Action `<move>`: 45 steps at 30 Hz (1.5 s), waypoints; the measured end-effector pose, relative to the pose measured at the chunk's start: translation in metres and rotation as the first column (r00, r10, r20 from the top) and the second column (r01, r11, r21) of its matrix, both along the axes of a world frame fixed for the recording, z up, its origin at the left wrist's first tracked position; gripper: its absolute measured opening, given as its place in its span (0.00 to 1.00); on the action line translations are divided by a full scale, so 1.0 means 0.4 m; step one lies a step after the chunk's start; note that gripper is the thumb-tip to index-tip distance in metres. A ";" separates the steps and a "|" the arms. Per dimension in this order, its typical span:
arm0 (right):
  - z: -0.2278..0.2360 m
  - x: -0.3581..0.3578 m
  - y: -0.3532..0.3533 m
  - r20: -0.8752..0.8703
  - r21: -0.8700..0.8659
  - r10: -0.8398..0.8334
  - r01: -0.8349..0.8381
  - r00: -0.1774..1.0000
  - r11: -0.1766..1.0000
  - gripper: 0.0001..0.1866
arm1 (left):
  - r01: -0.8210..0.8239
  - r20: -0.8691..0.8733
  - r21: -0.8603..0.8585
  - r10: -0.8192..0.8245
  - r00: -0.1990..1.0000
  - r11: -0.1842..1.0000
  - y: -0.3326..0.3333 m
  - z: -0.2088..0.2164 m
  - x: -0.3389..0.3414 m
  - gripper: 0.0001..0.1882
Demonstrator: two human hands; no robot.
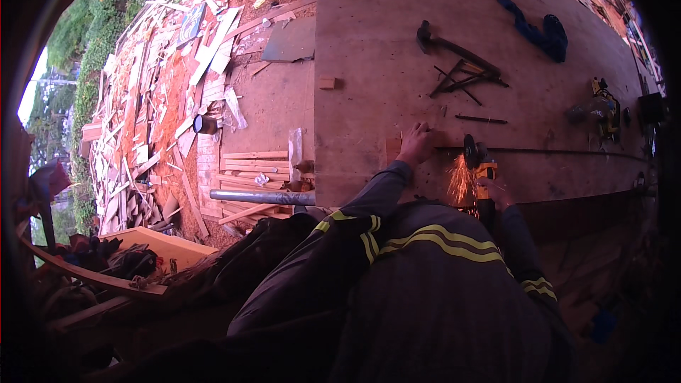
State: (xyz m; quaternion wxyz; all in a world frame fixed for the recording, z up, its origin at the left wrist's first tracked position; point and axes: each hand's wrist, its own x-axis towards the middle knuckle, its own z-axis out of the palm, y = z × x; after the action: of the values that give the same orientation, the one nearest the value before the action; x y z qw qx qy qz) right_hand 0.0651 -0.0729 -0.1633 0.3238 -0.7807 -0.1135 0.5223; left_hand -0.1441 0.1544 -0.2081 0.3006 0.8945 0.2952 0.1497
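Observation:
A long thin dark metal rod lies across the wooden tabletop. My left hand is closed on the rod's left end, beside a small wood block. In my right hand is a yellow and black angle grinder, gripped by its body near the table's front edge. Its disc meets the rod a short way right of my left hand. Orange sparks spray from there toward me. Part of my right hand's grip is hidden by the grinder.
Beyond my hands lie a hammer, several short cut rods and a dark blue cloth. A yellow power tool rests at the right. Left of the table, scrap wood, a dark can and a metal pipe cover the ground.

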 end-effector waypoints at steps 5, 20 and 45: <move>0.003 -0.001 0.006 -0.028 0.056 0.004 -0.003 1.000 0.998 0.11 | 0.001 -0.012 0.007 -0.001 1.000 1.000 0.002 -0.003 -0.001 0.25; 0.000 0.003 0.009 -0.014 0.035 0.002 -0.002 1.000 0.999 0.12 | -0.010 0.018 -0.001 0.010 1.000 1.000 0.001 -0.019 0.005 0.23; 0.041 -0.019 0.019 -0.010 0.118 -0.019 0.020 1.000 0.993 0.08 | -0.020 0.029 0.010 0.020 0.999 1.000 -0.002 -0.013 0.001 0.24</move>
State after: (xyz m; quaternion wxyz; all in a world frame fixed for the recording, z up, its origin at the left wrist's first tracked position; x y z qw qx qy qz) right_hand 0.0574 -0.0655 -0.1468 0.3750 -0.7588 -0.1351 0.5151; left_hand -0.1438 0.1536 -0.2133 0.2989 0.8907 0.2989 0.1670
